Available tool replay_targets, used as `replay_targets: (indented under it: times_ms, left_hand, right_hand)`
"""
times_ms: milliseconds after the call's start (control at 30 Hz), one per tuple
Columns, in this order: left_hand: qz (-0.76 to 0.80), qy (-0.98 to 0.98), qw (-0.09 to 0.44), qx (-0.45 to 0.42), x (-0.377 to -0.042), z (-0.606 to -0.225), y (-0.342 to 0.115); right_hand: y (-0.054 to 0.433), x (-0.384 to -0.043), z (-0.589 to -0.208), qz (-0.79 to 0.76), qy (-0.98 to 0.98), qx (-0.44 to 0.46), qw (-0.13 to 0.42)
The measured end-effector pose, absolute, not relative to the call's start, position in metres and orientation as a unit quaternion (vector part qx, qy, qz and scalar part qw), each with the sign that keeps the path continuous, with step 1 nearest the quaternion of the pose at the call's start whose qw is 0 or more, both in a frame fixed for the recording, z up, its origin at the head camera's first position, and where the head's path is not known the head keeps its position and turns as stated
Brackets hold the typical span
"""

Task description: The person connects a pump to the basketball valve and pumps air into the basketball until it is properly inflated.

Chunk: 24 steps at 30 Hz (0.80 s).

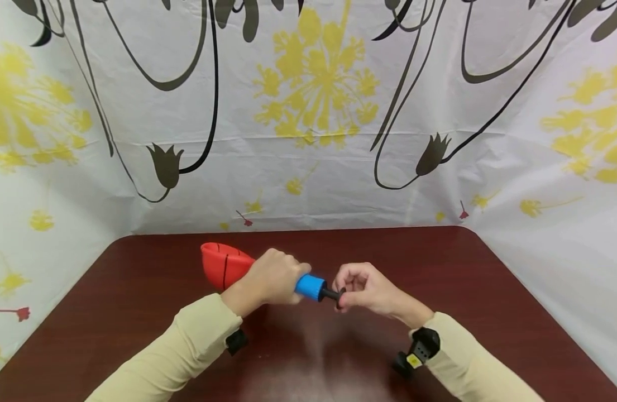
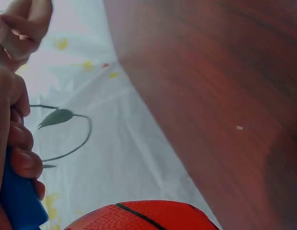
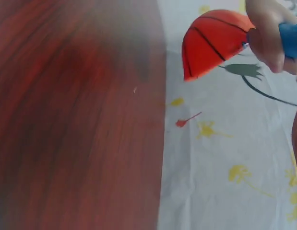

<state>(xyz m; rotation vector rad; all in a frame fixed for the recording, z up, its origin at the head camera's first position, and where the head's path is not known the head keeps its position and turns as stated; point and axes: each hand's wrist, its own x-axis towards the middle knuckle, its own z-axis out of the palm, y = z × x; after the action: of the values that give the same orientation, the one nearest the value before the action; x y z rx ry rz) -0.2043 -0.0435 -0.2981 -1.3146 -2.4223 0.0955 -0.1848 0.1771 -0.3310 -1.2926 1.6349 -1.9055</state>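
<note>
A red ball with black seam lines point(image 1: 225, 268), partly caved in and limp, sits at the end of a blue hand pump point(image 1: 310, 286). My left hand point(image 1: 278, 276) grips the pump's barrel, its fingers wrapped round the blue body in the left wrist view. At the other end, my right hand point(image 1: 373, 287) pinches the black handle point(image 1: 342, 297), with a short length of black rod showing between handle and barrel. The right wrist view shows the ball's point(image 3: 215, 43) folded, half-dome shape. My left hand hides where ball and pump meet in the head view.
Below the hands lies a dark red-brown table point(image 1: 313, 346) with rounded far corners. A white cloth with yellow and grey flower prints point(image 1: 308, 184) hangs behind and along its sides. A tiny pale speck point(image 2: 239, 128) lies on the tabletop.
</note>
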Motion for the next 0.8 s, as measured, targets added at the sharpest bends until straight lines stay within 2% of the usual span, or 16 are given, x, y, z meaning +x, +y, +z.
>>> replay_targets:
  times_ms: [133,333,600,800]
  left_hand:
    - [0.027,-0.860,0.171,-0.479,-0.206,-0.303,-0.049]
    - [0.015,-0.864,0.189,-0.466,-0.211,-0.305,-0.061]
    - [0.079,-0.857,0.166,-0.481,-0.207,-0.304,-0.044]
    - [0.059,-0.863,0.141,-0.482,-0.203,-0.305,-0.048]
  right_hand:
    - [0.198,-0.179,-0.324,-0.645,0.569,-0.466,0.206]
    - [0.230,-0.176,-0.320,-0.645,0.512,-0.500,0.269]
    - [0.184,-0.187,-0.336,-0.614,0.590,-0.489,0.190]
    - [0.184,-0.181,-0.333,-0.630,0.595,-0.458,0.197]
